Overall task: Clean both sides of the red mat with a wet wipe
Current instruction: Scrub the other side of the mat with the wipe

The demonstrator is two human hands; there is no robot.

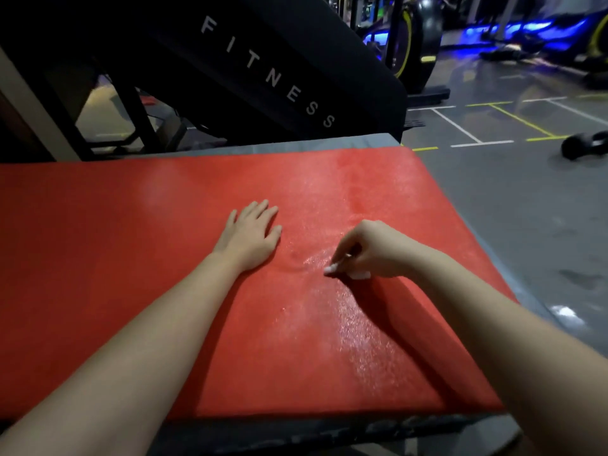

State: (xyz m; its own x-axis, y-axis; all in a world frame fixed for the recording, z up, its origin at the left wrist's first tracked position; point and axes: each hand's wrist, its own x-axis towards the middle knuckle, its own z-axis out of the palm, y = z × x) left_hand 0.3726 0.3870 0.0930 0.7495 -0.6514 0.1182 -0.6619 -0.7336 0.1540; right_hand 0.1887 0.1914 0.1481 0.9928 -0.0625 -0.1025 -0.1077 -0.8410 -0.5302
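Observation:
The red mat (131,258) lies flat on a grey platform and fills most of the view. Its right half shines wet in a streak running from the far edge to the near edge. My left hand (253,235) rests flat on the mat near its middle, fingers straight. My right hand (368,251) is curled around a small white wet wipe (332,269) and presses it onto the mat just right of the left hand. Most of the wipe is hidden under the fingers.
A black machine panel (269,77) marked FITNESS rises behind the mat. The grey platform (296,144) shows past the far edge. The grey gym floor (526,209) with painted lines lies to the right, with a black dumbbell (584,144) and an exercise bike (418,44) farther back.

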